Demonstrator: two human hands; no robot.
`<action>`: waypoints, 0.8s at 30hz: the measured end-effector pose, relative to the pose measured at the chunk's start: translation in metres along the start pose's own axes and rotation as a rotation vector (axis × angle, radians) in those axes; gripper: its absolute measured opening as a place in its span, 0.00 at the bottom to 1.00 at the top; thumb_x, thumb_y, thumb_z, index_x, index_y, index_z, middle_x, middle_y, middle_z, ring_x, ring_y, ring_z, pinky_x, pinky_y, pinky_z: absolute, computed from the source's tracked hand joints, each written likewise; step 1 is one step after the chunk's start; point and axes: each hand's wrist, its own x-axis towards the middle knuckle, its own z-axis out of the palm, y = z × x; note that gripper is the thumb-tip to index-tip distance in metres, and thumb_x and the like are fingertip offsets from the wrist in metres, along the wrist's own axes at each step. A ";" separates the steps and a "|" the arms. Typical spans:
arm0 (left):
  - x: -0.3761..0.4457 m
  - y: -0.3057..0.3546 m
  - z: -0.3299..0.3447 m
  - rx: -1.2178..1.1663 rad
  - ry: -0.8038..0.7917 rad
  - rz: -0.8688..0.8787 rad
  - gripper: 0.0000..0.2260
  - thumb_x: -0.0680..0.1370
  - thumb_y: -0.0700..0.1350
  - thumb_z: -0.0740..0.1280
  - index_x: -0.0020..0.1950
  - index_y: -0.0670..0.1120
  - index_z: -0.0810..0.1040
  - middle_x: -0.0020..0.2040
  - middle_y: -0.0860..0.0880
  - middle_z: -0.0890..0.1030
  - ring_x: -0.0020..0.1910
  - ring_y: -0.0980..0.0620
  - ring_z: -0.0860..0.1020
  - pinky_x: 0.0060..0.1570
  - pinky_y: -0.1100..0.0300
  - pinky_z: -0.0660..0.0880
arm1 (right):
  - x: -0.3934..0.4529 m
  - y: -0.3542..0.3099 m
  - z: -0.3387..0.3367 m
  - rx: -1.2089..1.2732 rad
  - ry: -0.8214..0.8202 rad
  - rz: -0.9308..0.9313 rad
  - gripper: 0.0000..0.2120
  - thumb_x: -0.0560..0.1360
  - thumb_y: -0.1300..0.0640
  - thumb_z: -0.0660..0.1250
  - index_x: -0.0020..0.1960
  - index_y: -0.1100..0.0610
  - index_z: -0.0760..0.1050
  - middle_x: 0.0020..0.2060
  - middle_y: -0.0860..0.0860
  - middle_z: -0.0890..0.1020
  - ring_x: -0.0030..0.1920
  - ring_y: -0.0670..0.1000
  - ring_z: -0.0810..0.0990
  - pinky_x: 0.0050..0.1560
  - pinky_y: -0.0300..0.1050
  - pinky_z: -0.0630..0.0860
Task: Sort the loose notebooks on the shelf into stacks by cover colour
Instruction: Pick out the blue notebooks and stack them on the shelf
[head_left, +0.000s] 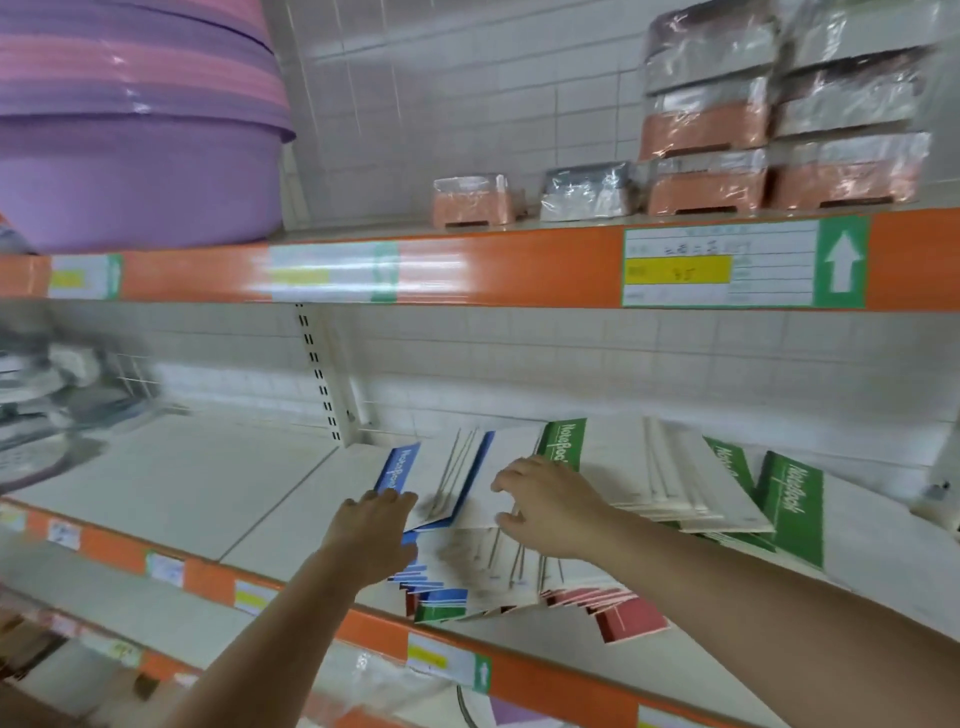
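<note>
Several white notebooks with coloured spines lie fanned on the white shelf (218, 483). Blue-spined notebooks (400, 467) sit at the left of the pile, green-spined ones (563, 441) behind and at the right (789, 504), and red-spined ones (623, 613) near the front edge. My left hand (371, 530) lies flat on the left edge of the blue notebooks, fingers stretched. Over the white cover of the top notebook (511, 457), my right hand (550, 504) curls its fingers and thumb, seemingly gripping the cover's edge.
The orange shelf lip (363, 629) with price tags runs along the front. A slotted upright (319, 374) stands behind the pile. Purple and pink basins (135, 130) and wrapped boxes (727, 130) sit on the shelf above. Blurred wire goods (47, 395) lie at far left.
</note>
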 end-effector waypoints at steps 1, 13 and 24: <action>0.005 0.000 0.003 0.009 -0.001 0.003 0.22 0.80 0.52 0.62 0.72 0.48 0.64 0.68 0.49 0.71 0.66 0.48 0.70 0.62 0.53 0.67 | 0.007 -0.004 0.004 -0.013 -0.011 -0.007 0.22 0.79 0.48 0.58 0.71 0.55 0.67 0.67 0.52 0.70 0.67 0.54 0.66 0.66 0.50 0.64; 0.053 -0.012 0.045 -0.234 -0.085 -0.056 0.21 0.78 0.44 0.60 0.71 0.49 0.63 0.63 0.44 0.75 0.58 0.42 0.77 0.52 0.52 0.73 | 0.043 -0.010 0.034 -0.110 -0.018 0.021 0.16 0.80 0.50 0.55 0.61 0.57 0.73 0.57 0.52 0.76 0.59 0.54 0.70 0.61 0.50 0.67; 0.036 -0.036 0.043 -0.079 0.072 -0.035 0.12 0.82 0.45 0.57 0.60 0.46 0.77 0.55 0.46 0.80 0.53 0.47 0.79 0.46 0.59 0.73 | 0.067 -0.042 0.048 -0.020 0.125 -0.043 0.14 0.80 0.54 0.55 0.61 0.59 0.72 0.57 0.53 0.75 0.60 0.54 0.69 0.61 0.47 0.64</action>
